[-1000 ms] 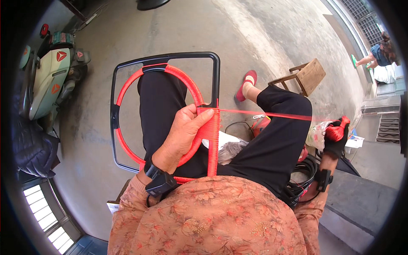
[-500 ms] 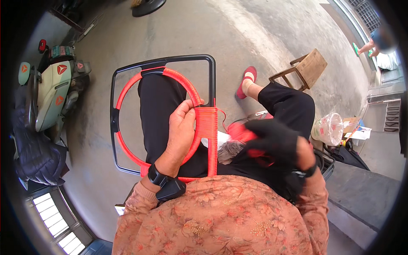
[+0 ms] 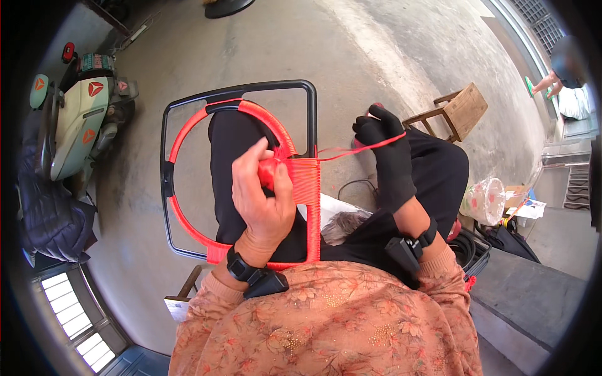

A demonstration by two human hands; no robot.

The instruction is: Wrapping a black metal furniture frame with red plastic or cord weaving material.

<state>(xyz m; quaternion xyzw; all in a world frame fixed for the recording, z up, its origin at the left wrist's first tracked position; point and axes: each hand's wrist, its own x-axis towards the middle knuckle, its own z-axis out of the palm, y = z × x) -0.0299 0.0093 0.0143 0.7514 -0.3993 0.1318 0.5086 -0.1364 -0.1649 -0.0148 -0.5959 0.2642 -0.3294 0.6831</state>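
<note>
A black rectangular frame [image 3: 311, 113] with a ring inside it lies across my lap. Red cord is wrapped around much of the ring [image 3: 188, 130] and in a dense flat band [image 3: 306, 178] on its right side. My bare left hand [image 3: 260, 200] is closed around a bundle of red cord [image 3: 268, 172] at the ring's inner right side. To the right of the frame, my right hand [image 3: 390, 160], in a black glove, is raised with its fingers curled. A strand of red cord [image 3: 351, 150] stretches from the band to this hand and passes over its fingers.
A wooden stool [image 3: 463, 113] stands ahead on the right. Beside my right leg are a plastic-wrapped tub [image 3: 484, 199] and a grey ledge [image 3: 520, 307]. A parked scooter [image 3: 78, 128] is at the left. Another person's legs [image 3: 547, 83] show at the far right.
The red bundle has passed from near my right hand into my left hand. My right hand has moved up and forward, drawing the strand out. My left hand no longer pinches the ring's edge.
</note>
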